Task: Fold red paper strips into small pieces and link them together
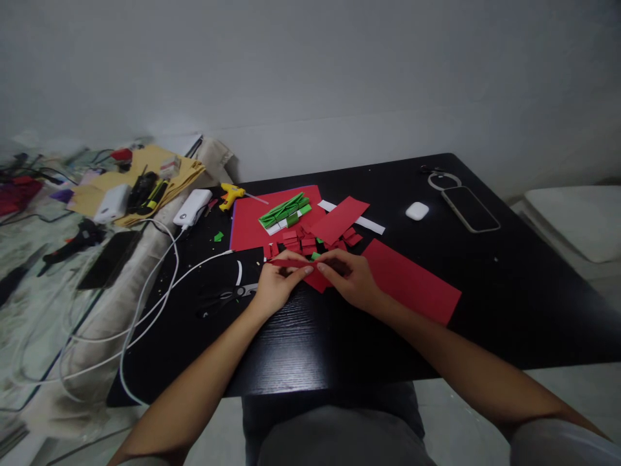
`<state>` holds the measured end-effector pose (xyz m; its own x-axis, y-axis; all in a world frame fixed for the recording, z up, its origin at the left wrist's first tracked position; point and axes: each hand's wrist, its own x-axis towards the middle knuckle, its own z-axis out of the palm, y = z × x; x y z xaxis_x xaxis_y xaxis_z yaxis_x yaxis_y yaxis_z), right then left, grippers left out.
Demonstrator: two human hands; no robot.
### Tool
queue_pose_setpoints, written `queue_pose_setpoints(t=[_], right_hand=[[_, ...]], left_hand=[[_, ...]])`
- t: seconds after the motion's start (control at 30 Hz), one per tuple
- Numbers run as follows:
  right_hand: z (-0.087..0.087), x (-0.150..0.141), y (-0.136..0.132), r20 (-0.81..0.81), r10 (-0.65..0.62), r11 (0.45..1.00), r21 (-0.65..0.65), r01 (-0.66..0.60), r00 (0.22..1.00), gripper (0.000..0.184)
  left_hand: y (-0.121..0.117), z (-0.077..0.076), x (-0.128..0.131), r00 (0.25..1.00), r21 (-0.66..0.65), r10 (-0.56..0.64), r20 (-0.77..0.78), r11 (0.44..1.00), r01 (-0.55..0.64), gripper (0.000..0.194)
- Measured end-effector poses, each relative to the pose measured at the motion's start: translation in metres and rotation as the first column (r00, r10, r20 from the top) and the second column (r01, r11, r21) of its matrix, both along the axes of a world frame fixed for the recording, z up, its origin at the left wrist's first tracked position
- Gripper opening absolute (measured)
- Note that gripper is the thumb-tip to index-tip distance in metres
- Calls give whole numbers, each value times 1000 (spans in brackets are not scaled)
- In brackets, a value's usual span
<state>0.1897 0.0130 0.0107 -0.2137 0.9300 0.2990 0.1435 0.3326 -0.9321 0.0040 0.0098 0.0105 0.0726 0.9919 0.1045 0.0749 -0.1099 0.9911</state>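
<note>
Both my hands meet over the middle of the black table (485, 304). My left hand (277, 285) and my right hand (350, 275) pinch a narrow red paper strip (291, 262) between their fingertips, held flat just above the tabletop. Under my right hand lies a red paper sheet (412, 285). Behind the strip sit several small folded red paper pieces (303, 241), a second red sheet (252, 223) and a bundle of green and white folded strips (284, 211).
Black scissors (226, 299) lie left of my left hand. A yellow glue gun (231, 194), a white power bank (193, 207) with white cables (145, 304), an earbuds case (416, 210) and a phone (470, 208) are on the table. Tools clutter the left side.
</note>
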Motion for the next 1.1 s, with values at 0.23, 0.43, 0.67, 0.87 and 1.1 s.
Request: queue_pose_setpoints(t=[0.23,0.43,0.67,0.87,1.1], right_hand=[[3,2,-1,106,-49,994,99,39,993,9],[1,0,-4,101,-102,989,117,90,990,10],[-3,-3,-3,-16,-66,997,-41,65,998,11],[-3,-3,0,-69,-19,992,-125,11,997,10],[-8,0,6,-128,37,981,-183,-60,991,14]], left_hand=[[-2,2,-1,993,131,-9,-116,991,24,13],[-2,2,-1,992,156,11,-125,988,9,13],[-2,2,1,996,110,7,-88,994,3,16],[-3,3,2,999,11,-43,-8,999,43,21],[1,8,0,993,-117,-87,79,989,95,26]])
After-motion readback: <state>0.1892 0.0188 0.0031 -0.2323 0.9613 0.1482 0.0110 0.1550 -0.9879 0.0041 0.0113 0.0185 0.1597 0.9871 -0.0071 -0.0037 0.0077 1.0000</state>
